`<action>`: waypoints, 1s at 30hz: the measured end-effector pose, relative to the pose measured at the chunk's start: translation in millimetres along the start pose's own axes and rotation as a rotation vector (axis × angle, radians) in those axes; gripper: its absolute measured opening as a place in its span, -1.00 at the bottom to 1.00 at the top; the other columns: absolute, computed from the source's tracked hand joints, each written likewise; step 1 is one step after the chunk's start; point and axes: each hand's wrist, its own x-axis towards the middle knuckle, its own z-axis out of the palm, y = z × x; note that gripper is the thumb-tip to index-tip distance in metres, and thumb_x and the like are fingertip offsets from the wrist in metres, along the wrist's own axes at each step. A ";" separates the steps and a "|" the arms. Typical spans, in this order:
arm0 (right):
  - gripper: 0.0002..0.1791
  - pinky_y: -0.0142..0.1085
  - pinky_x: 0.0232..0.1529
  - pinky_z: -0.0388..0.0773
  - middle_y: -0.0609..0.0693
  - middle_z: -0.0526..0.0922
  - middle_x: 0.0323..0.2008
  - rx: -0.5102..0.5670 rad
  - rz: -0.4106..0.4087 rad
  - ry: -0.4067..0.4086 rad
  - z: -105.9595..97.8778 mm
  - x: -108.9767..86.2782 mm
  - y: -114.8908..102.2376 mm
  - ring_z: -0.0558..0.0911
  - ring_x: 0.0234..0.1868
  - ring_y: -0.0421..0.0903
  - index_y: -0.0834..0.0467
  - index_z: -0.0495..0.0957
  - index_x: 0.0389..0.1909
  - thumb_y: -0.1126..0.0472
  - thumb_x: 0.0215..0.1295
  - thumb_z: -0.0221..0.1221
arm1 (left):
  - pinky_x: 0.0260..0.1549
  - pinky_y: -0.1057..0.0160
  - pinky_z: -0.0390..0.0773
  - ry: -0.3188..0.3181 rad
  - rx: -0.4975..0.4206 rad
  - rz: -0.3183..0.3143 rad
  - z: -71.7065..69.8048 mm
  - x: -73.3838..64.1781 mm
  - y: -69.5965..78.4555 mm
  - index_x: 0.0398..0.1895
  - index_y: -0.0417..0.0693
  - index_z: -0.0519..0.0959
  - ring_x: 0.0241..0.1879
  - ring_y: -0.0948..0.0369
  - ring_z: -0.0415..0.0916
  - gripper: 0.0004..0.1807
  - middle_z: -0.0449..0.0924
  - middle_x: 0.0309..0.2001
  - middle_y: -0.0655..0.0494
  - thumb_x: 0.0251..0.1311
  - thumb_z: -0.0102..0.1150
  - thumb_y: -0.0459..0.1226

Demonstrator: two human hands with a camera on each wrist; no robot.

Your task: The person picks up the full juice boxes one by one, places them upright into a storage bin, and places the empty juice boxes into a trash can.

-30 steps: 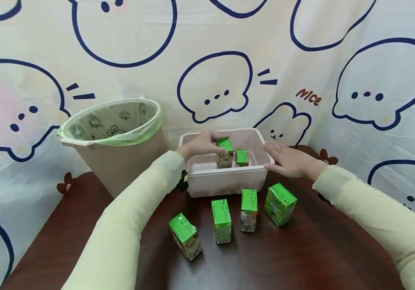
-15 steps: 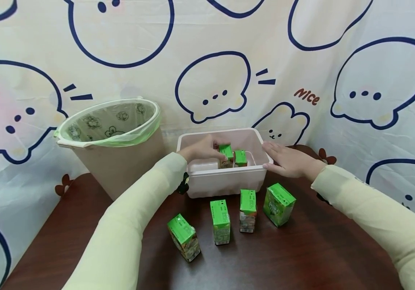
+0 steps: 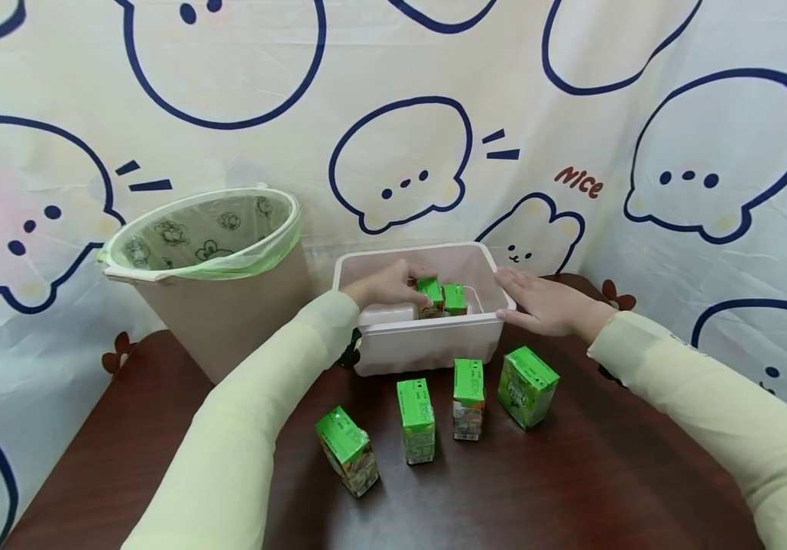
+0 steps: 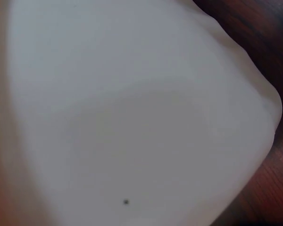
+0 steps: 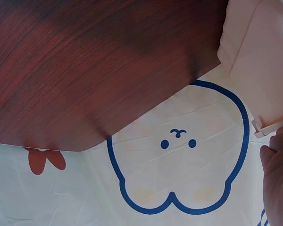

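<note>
Inside the pale pink plastic bin (image 3: 428, 347), my left hand (image 3: 390, 284) grips a small green-topped drink carton (image 3: 429, 289) between thumb and fingers. A second carton (image 3: 455, 299) stands right beside it, to its right. My right hand (image 3: 541, 302) lies against the bin's right rim, fingers extended and thumb at the front corner. In the right wrist view the fingers of that hand (image 5: 280, 179) touch the rim. The left wrist view is filled by the bin's pale wall (image 4: 146, 132), so the held carton is hidden there.
In front of the bin several more cartons stand on the dark wood table (image 3: 503, 496): one at left (image 3: 348, 451), others in the middle (image 3: 417, 420) and right (image 3: 529, 387). A tall beige trash can (image 3: 228, 321) with a green-edged liner stands at left. A cartoon-printed curtain (image 3: 263, 160) hangs behind.
My left hand has lowered the carton into the bin and brought it right up to the second carton. My right hand keeps its place on the rim. The view has shifted slightly.
</note>
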 end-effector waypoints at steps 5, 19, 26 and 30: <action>-0.09 0.13 0.39 -0.03 0.21 -0.13 0.52 -0.001 -0.002 -0.005 -0.6 0.4 0.2 -0.09 0.49 0.18 0.26 -0.13 0.52 -0.29 0.43 -0.17 | 0.12 0.30 0.39 -0.018 0.038 -0.008 3.5 4.6 -3.3 0.28 -0.26 0.42 0.17 0.19 0.38 -0.39 0.41 0.29 -0.10 0.16 0.35 -0.30; -0.09 0.14 0.39 -0.02 0.21 -0.13 0.52 0.002 -0.004 0.001 -0.3 0.9 0.4 -0.08 0.49 0.19 0.26 -0.12 0.52 -0.30 0.43 -0.17 | -0.21 0.37 0.45 -0.070 -0.035 0.005 11.6 8.6 -6.1 0.26 -0.23 0.47 -0.24 0.26 0.44 -0.43 0.58 0.07 0.02 0.13 0.34 -0.41; -0.08 0.14 0.39 -0.04 0.21 -0.12 0.52 0.003 -0.002 0.000 0.4 1.9 1.7 -0.08 0.49 0.19 0.25 -0.12 0.52 -0.30 0.43 -0.17 | -0.40 0.34 0.39 -0.076 -0.081 -0.053 11.7 4.2 -2.1 0.07 -0.28 0.60 -0.42 0.23 0.39 -0.62 0.61 -0.28 0.09 0.14 0.31 -0.41; -0.08 0.15 0.38 -0.03 0.21 -0.11 0.51 -0.002 -0.004 0.005 0.3 2.0 2.1 -0.07 0.49 0.19 0.26 -0.11 0.52 -0.31 0.42 -0.17 | -0.44 0.33 0.37 -0.072 -0.068 -0.081 11.9 3.8 -0.5 -0.07 -0.28 0.64 -0.45 0.22 0.38 -0.72 0.57 -0.36 0.09 0.14 0.32 -0.38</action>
